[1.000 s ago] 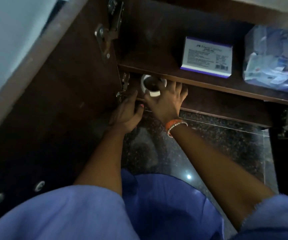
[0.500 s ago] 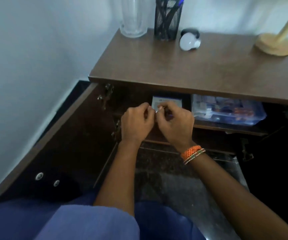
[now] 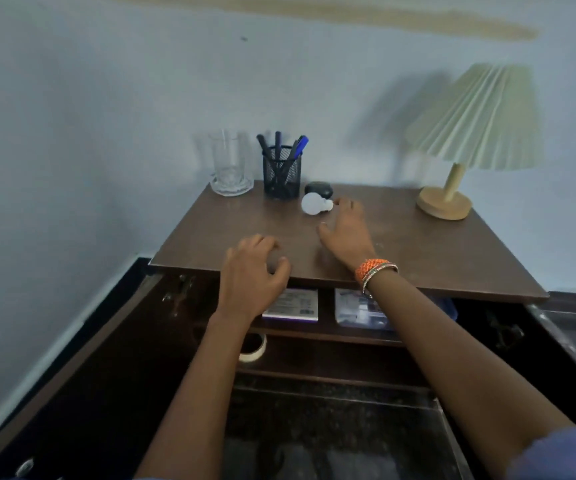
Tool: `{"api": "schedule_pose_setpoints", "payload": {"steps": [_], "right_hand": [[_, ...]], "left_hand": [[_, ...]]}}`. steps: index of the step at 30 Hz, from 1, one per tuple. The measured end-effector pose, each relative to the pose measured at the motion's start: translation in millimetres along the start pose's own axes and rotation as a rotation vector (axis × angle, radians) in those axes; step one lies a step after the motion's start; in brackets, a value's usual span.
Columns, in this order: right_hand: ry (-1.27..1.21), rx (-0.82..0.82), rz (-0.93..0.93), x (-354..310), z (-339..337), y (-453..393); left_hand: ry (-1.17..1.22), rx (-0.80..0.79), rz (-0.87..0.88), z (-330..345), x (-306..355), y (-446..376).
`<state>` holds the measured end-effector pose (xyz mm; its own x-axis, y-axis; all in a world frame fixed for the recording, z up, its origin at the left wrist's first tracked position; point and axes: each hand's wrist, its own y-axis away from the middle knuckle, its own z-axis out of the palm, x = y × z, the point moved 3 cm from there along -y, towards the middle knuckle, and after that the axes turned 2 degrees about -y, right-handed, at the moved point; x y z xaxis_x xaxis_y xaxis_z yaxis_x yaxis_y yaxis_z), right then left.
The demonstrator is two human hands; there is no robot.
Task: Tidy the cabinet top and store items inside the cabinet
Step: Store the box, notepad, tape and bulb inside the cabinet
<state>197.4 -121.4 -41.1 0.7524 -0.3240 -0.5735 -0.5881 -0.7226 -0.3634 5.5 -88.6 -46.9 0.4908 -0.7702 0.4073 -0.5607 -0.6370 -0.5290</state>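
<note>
My right grip wide over the worktop, fingertips near the white bulb, my left grip loosely curled, holding nothing, at the front edge

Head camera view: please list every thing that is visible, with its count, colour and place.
glass mug: 1, clear, back left of cabinet top
pen holder: 1, black mesh, right of mug, holds dark and blue pens
light bulb: 1, white, lying on top, centre back
small case: 1, black, behind bulb
lamp: 1, cream pleated shade, wooden base, back right
box: 1, white with purple edge, upper shelf
plastic bag: 1, clear, upper shelf, right of box
tape roll: 1, cream, lower shelf
cabinet doors: 2, dark brown, open
left hand: empty, at front edge of top
right hand: empty, fingers spread beside bulb, orange bangles on wrist
</note>
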Motion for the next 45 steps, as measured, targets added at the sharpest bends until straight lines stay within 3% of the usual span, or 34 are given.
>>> {"api": "schedule_pose_setpoints", "payload": {"steps": [7,13,19,27,32,35,39,42,45], "right_hand": [[0.242,0.009,-0.107,7,18,-35],[0.315,0.058,-0.137,16,30,-59],[0.352,0.052,-0.178,16,28,-56],[0.053,-0.091,-0.188,6,22,-36],[-0.008,-0.065,-0.129,-1,15,-16],[-0.202,0.041,-0.071,-20,5,11],[-0.532,0.202,-0.035,-57,5,85],[-0.672,0.173,-0.038,-65,33,147],[-0.651,0.097,0.018,-57,75,181]], "left_hand": [[0.276,-0.127,-0.116,16,-6,-31],[0.19,-0.059,-0.28,30,-17,-40],[0.145,-0.005,-0.267,32,-15,-39],[0.411,-0.056,-0.259,27,-20,-31],[0.497,0.302,-0.352,8,-24,1],[0.447,0.439,-0.457,3,-32,29],[0.426,0.364,-0.637,12,-56,64],[0.4,0.239,-0.752,28,-85,89],[0.416,0.115,-0.86,46,-117,111]]}}
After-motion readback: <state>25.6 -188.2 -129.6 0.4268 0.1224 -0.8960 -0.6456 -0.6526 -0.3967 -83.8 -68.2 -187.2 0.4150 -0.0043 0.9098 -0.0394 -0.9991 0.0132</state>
